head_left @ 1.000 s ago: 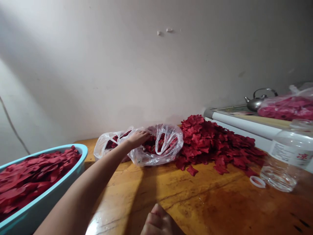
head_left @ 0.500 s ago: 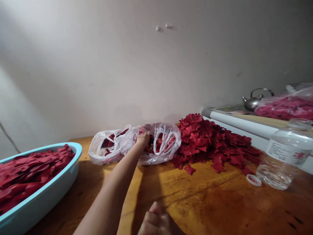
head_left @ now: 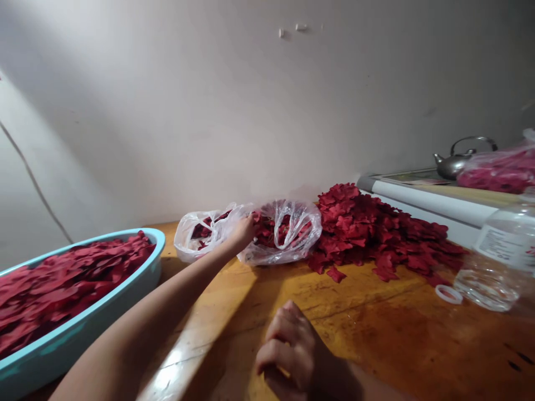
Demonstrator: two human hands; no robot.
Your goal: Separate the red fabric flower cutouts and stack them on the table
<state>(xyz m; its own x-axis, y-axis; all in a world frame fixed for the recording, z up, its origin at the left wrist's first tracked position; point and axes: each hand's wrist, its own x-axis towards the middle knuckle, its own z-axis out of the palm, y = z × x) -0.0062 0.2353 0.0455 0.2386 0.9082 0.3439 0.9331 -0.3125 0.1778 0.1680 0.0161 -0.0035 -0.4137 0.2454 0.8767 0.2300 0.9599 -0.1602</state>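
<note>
My left hand (head_left: pixel 243 229) reaches across the wooden table (head_left: pixel 355 328) to a clear plastic bag (head_left: pixel 288 234) holding red fabric petals, fingers closed on its rim. A second clear bag (head_left: pixel 196 239) lies just left of it. My right hand (head_left: pixel 292 348) rests low in the view over the table, its fingers curled in; nothing shows in them. A heap of red petals (head_left: pixel 376 234) lies right of the bags.
A light blue tub (head_left: pixel 75 334) full of red petals stands at the left. A clear plastic bottle (head_left: pixel 497 262) and a white ring (head_left: pixel 448 293) lie at the right. Behind them are a white appliance (head_left: pixel 418 195), a metal kettle (head_left: pixel 453 163) and a bag of pink petals (head_left: pixel 501 170).
My left hand stays at the bag's rim. My right hand has come up further into view over the table. The view has shifted a little to the left and down.
</note>
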